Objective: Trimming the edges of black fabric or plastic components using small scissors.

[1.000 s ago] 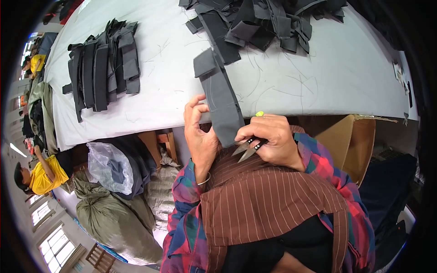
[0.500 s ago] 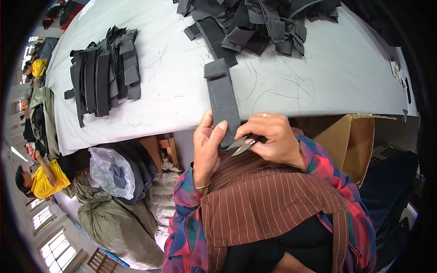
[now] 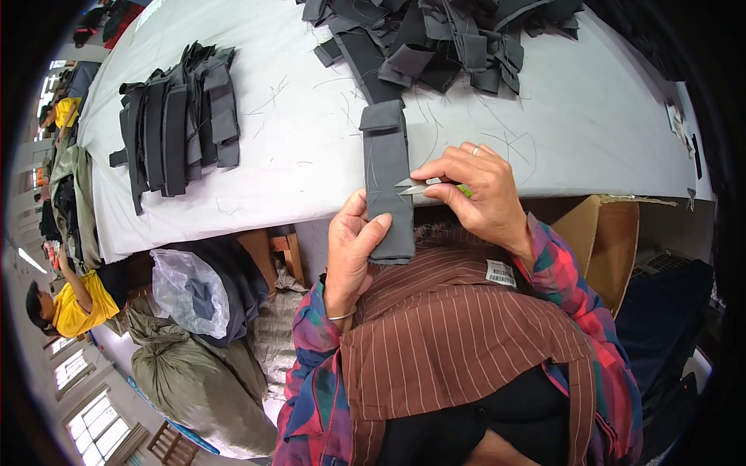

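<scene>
Head view: left fingers (image 3: 378,230) pinched a flat dark-grey fabric strip (image 3: 388,165), long axis pointing away across the edge of the white tabletop (image 3: 280,186); right fingers (image 3: 444,168) gripped pointed metal-bladed scissors (image 3: 417,189) at the strip's right side.

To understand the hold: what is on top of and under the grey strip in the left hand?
On the grey strip are pale threads and the thumb of the left hand; scissor blades overlap its right edge. Its underside and any fingers there are covered.
</scene>
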Tool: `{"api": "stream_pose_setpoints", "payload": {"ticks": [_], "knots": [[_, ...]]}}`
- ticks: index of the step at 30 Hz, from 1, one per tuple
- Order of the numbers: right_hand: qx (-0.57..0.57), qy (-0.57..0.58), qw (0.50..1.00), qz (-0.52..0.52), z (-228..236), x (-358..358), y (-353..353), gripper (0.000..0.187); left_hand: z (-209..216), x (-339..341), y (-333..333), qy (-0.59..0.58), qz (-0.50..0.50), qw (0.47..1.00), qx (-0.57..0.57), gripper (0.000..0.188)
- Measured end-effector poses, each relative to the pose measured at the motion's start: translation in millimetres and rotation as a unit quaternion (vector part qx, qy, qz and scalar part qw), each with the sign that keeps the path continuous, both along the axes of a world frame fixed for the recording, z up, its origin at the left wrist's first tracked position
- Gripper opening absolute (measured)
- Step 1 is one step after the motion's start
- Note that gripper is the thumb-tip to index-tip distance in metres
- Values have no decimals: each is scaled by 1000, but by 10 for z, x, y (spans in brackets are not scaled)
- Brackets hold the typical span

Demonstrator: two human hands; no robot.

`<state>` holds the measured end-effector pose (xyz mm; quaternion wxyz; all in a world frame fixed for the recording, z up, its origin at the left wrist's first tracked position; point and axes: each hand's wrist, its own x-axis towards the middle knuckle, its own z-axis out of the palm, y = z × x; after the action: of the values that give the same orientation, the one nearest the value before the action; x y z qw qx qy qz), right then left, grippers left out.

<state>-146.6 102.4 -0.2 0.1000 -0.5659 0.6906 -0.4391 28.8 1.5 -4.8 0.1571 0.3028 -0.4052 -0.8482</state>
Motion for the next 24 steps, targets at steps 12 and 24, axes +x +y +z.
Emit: {"api": "stream_pose_setpoints", "payload": {"ticks": [12, 24], "knots": [[12, -80, 997, -16, -39, 51, -28, 14, -58, -17, 6, 3, -2, 1000, 2, 31], [15, -89, 996, 21, -65, 80, -48, 16, -87, 29, -22, 12, -28, 999, -20, 26]]}}
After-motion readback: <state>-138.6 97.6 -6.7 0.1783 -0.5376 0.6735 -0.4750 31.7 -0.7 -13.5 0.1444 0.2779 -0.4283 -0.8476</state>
